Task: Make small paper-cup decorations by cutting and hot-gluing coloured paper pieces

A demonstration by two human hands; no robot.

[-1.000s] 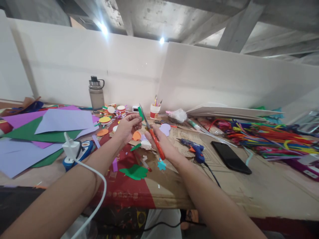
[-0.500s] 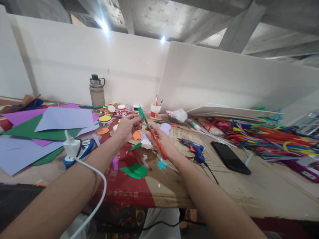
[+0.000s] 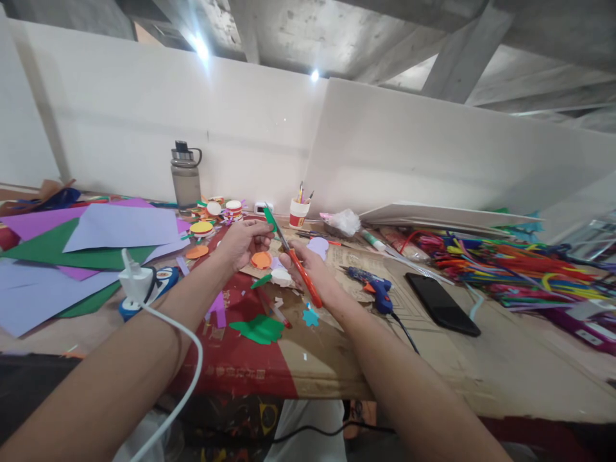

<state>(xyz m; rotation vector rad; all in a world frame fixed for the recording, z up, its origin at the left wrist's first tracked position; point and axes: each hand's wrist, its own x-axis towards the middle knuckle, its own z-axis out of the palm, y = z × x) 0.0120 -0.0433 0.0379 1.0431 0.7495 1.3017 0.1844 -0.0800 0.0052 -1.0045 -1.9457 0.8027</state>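
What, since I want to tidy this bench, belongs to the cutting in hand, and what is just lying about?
In the job:
- red-handled scissors, in the right hand
- small green piece, in the left hand
- probably the green offcut

Apparently just lying about:
- black phone
- water bottle
- blue glue gun, untouched

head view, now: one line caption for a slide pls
Left hand holds a small green piece at the red-handled scissors in the right hand.
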